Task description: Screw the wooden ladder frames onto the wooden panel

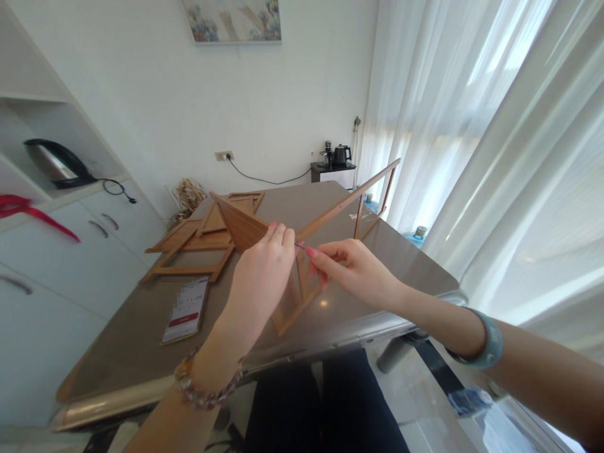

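My left hand [264, 267] is closed over the corner where a brown wooden panel [238, 225] meets a wooden frame [346, 202]. The panel slants up to the left, while the frame's long rail rises to the right. My right hand [353, 270] pinches a thin metal rod [301, 245] between thumb and fingers; its tip points into the joint beside my left fingers. Whether it is a screw or a hex key I cannot tell. Below the hands, a lower part of the frame [297, 311] stands on the table.
More wooden frames and panels [207, 242] lie stacked on the table [117, 352] at the left. A phone [186, 311] with a lit screen lies near them. White curtains [500, 189] hang at the right. A cabinet with an electric kettle [56, 165] stands at the left.
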The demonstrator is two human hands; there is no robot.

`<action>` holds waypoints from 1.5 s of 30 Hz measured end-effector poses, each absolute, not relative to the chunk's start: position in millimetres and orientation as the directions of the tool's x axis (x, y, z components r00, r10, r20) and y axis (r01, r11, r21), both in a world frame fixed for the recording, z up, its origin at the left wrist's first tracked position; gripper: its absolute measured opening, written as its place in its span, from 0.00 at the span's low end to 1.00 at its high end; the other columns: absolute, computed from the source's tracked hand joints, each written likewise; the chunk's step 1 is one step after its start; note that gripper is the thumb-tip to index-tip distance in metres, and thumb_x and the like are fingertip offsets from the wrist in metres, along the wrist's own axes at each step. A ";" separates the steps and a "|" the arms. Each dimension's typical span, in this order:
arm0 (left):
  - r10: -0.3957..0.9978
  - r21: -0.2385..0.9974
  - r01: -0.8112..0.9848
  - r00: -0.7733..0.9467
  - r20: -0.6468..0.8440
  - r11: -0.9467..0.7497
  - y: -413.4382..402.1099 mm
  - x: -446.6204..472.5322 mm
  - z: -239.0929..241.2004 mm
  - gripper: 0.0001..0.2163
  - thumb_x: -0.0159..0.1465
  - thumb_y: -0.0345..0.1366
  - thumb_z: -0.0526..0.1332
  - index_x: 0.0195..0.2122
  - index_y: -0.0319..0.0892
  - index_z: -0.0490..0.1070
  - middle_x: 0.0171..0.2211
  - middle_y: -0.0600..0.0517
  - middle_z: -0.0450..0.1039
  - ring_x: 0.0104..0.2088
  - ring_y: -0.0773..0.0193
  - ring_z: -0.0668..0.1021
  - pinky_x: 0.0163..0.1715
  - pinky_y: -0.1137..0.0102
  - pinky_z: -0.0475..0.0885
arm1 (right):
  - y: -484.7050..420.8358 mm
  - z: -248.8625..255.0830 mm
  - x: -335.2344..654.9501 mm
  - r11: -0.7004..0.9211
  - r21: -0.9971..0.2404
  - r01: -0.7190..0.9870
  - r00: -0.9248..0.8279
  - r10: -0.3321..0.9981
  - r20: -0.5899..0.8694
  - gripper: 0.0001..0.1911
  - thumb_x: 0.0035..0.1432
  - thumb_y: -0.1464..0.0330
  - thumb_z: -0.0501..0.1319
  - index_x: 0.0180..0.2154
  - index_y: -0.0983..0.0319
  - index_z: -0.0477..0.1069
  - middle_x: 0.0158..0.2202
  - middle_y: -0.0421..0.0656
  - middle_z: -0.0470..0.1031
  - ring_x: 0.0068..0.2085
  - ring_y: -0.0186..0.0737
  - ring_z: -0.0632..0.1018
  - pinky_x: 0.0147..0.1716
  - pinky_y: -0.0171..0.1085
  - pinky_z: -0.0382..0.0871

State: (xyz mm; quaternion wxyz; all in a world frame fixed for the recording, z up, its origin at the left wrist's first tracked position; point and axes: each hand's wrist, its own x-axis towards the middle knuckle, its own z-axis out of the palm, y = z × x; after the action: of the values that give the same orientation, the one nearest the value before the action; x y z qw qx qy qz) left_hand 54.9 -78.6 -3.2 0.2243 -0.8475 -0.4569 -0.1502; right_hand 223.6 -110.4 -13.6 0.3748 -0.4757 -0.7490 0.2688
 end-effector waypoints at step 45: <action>0.666 -0.291 0.834 0.549 0.505 -0.468 -77.9 54.2 -3.9 0.09 0.69 0.34 0.54 0.42 0.36 0.72 0.50 0.40 0.78 0.53 0.50 0.79 0.36 0.68 0.79 | -112.7 -23.7 219.5 0.413 -0.642 0.646 -0.126 0.887 0.444 0.29 0.70 0.55 0.48 0.19 0.60 0.62 0.15 0.35 0.64 0.21 0.29 0.63 0.27 0.33 0.54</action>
State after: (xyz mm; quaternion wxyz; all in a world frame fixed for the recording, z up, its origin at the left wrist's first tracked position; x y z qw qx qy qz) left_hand 54.2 -77.9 -3.9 0.2592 -0.8411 -0.4458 -0.1629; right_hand 219.5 -112.7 -23.7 0.4068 -0.5212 -0.7354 0.1484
